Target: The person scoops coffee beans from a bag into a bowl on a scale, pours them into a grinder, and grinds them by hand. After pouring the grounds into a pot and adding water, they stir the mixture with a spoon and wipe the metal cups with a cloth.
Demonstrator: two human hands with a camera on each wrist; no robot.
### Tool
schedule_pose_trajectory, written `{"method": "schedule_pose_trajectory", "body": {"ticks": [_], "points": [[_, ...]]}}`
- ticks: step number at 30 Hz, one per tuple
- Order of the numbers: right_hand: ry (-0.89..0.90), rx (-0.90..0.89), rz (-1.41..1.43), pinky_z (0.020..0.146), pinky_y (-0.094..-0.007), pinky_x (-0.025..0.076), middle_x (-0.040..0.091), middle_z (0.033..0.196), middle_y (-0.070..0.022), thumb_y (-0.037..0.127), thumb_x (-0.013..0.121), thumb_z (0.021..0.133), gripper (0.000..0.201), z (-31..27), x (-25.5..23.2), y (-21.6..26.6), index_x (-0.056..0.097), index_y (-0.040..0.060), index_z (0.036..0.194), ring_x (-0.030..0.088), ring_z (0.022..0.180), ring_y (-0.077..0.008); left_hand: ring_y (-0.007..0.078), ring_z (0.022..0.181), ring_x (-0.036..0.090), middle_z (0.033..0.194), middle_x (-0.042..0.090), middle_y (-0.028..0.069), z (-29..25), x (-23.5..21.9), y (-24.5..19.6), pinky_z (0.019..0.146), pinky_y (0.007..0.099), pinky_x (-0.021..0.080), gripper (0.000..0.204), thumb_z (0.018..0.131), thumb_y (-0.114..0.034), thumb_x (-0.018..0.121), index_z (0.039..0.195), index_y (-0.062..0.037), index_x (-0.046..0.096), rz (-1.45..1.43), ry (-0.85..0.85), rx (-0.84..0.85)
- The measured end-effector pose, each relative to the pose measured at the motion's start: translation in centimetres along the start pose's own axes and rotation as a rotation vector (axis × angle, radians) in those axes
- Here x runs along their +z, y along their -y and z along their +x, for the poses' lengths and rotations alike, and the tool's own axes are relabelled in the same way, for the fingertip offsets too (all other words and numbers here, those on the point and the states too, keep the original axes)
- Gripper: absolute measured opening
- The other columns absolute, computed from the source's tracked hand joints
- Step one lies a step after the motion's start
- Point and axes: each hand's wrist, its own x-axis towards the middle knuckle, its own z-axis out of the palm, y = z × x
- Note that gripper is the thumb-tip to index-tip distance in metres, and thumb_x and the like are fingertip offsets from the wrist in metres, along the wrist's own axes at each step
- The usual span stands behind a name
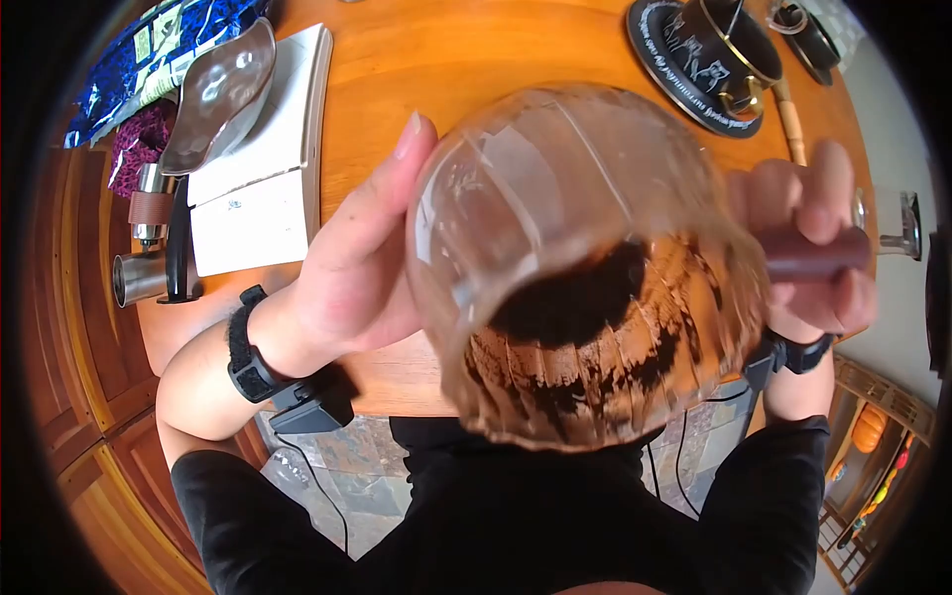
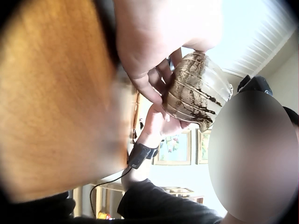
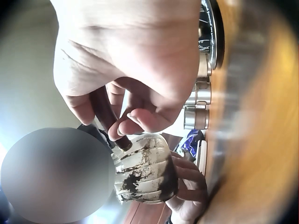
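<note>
A clear ribbed glass pot [image 1: 555, 178] with a wavy rim is held tilted above the table's near edge, its mouth toward the head camera. Dark brown powder [image 1: 565, 302] lies inside and clings in smears to the lower wall. My left hand [image 1: 362, 253] grips the pot's left side, thumb up along the glass; in the left wrist view its fingers [image 2: 156, 84] bend round the body. At the right, my right hand [image 1: 808, 238] has its fingers wrapped round a dark brown cylindrical handle [image 3: 105, 112]. That handle's inner end meets the glass near the rim.
On the wooden table [image 1: 476, 50], a clear curved dish [image 1: 223, 94] lies over a white box [image 1: 253, 223] at left. Metal canisters [image 1: 139, 278] and a blue bag [image 1: 164, 55] are beside it. A black cup [image 1: 739, 45] stands on a saucer at back right.
</note>
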Motion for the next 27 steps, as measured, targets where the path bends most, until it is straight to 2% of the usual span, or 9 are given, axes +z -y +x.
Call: {"method": "schedule_pose_trajectory", "body": {"ticks": [3, 4, 6, 9, 10, 13, 18, 21, 27], "points": [[0.022, -0.027, 0.062, 0.066, -0.0281, 0.044, 0.053, 0.076, 0.0016, 0.03, 0.079, 0.075, 0.035, -0.5, -0.1, -0.1, 0.052, 0.0169, 0.094, 0.053, 0.069, -0.0127, 0.0196, 0.121, 0.054, 0.131, 0.057, 0.0111, -0.2, -0.5, 0.4, 0.102, 0.0363, 0.045, 0.062, 0.102, -0.053, 0.03, 0.139, -0.004, 0.043, 0.044, -0.039, -0.002], [0.028, -0.033, 0.1, 0.067, -0.029, 0.046, 0.054, 0.076, 0.0011, 0.028, 0.08, 0.074, 0.036, -0.7, 0.1, -0.4, 0.052, 0.017, 0.093, 0.055, 0.07, -0.0132, 0.016, 0.111, 0.057, 0.123, 0.06, 0.0092, -0.3, -0.5, 0.5, 0.095, 0.0321, 0.048, 0.068, 0.1, -0.058, 0.031, 0.137, -0.0036, 0.044, 0.053, -0.072, -0.023], [0.118, -0.086, 0.134, 0.065, -0.0314, 0.05, 0.059, 0.08, -0.0063, 0.022, 0.079, 0.074, 0.037, -0.4, -0.4, -0.7, 0.052, 0.0121, 0.097, 0.06, 0.072, -0.0174, 0.0128, 0.103, 0.057, 0.117, 0.06, 0.0071, -0.2, -1.3, 0.6, 0.09, 0.0286, 0.048, 0.075, 0.095, -0.065, 0.032, 0.137, -0.0027, 0.043, -0.033, 0.09, -0.02], [0.16, -0.117, 0.15, 0.064, -0.0309, 0.049, 0.059, 0.08, -0.0066, 0.022, 0.078, 0.074, 0.036, -0.3, -0.4, -1.0, 0.052, 0.0118, 0.096, 0.059, 0.071, -0.017, 0.0098, 0.097, 0.056, 0.113, 0.06, 0.0054, 0.2, -2.0, 0.8, 0.086, 0.0258, 0.047, 0.085, 0.09, -0.071, 0.034, 0.139, -0.0015, 0.04, -0.088, 0.244, -0.001], [0.163, -0.117, 0.152, 0.064, -0.0307, 0.049, 0.059, 0.08, -0.0067, 0.022, 0.078, 0.074, 0.036, -0.4, -0.3, -1.0, 0.052, 0.0117, 0.096, 0.059, 0.07, -0.0169, 0.0101, 0.099, 0.056, 0.115, 0.06, 0.0058, 0.2, -1.8, 0.9, 0.087, 0.0266, 0.047, 0.087, 0.089, -0.072, 0.036, 0.14, -0.0011, 0.039, -0.06, 0.233, 0.014], [0.172, -0.125, 0.163, 0.063, -0.0303, 0.048, 0.058, 0.079, -0.007, 0.023, 0.077, 0.075, 0.035, -0.3, -0.3, -1.0, 0.052, 0.0113, 0.096, 0.058, 0.069, -0.0166, 0.0123, 0.112, 0.054, 0.128, 0.056, 0.0081, -0.5, 1.2, 0.0, 0.096, 0.031, 0.046, 0.095, 0.086, -0.075, 0.039, 0.145, 0.0, 0.032, -0.004, -0.048, -0.042], [0.186, -0.131, 0.181, 0.061, -0.0295, 0.047, 0.058, 0.079, -0.0076, 0.024, 0.076, 0.076, 0.034, -0.3, -0.2, -1.2, 0.052, 0.0108, 0.095, 0.057, 0.067, -0.0161, 0.0135, 0.113, 0.054, 0.129, 0.056, 0.0068, -2.0, -0.8, 0.0, 0.097, 0.0329, 0.046, 0.097, 0.081, -0.077, 0.046, 0.143, -0.003, 0.039, 0.092, -0.101, -0.074], [0.192, -0.126, 0.192, 0.06, -0.029, 0.046, 0.058, 0.079, -0.0079, 0.024, 0.076, 0.076, 0.033, -0.3, -0.1, -1.4, 0.052, 0.0104, 0.095, 0.056, 0.065, -0.0158, 0.0137, 0.109, 0.057, 0.123, 0.06, 0.0059, -1.2, -4.7, 0.8, 0.094, 0.0321, 0.048, 0.09, 0.081, -0.076, 0.047, 0.137, -0.0052, 0.047, -0.021, 0.203, -0.03], [0.184, -0.122, 0.207, 0.057, -0.028, 0.044, 0.057, 0.079, -0.0085, 0.025, 0.074, 0.078, 0.031, 0.0, 0.1, -1.7, 0.052, 0.0097, 0.094, 0.054, 0.063, -0.0152, 0.0147, 0.107, 0.058, 0.121, 0.061, 0.0072, -1.3, -3.4, 0.4, 0.094, 0.0331, 0.048, 0.082, 0.086, -0.072, 0.044, 0.133, -0.0052, 0.05, -0.14, 0.136, -0.083]]}}
